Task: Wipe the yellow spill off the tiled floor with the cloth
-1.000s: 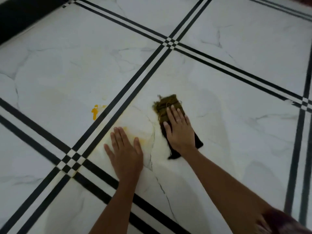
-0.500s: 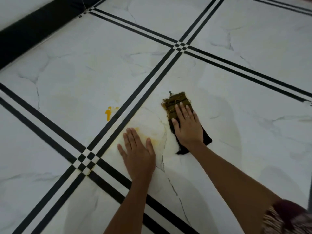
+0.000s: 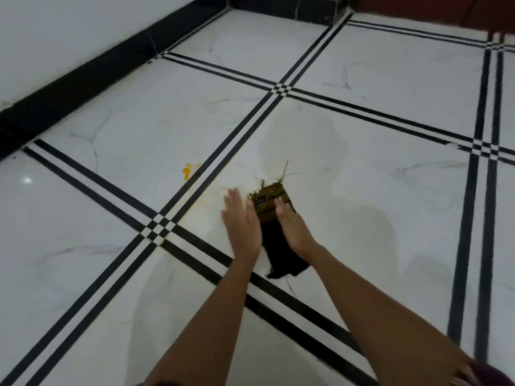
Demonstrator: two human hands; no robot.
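A dark cloth [image 3: 274, 235] with an olive, frayed far end lies flat on the white tiled floor [image 3: 362, 190]. My right hand [image 3: 292, 225] rests along its right side, fingers touching the olive end. My left hand [image 3: 242, 225] is flat on the tile against the cloth's left edge, fingers together. A small bright yellow spill [image 3: 187, 171] sits on the tile left of the double black line, apart from both hands. A faint yellow smear [image 3: 214, 201] spreads on the tile just left of my left hand.
Black double lines [image 3: 223, 143] cross the floor in a grid. A black skirting [image 3: 83, 79] runs along the white wall at upper left. A dark red surface [image 3: 446, 9] shows at the top right corner.
My left hand has shifted right up against the cloth's left edge. My right hand has slid from on top of the cloth to its right side. The view has pulled back.
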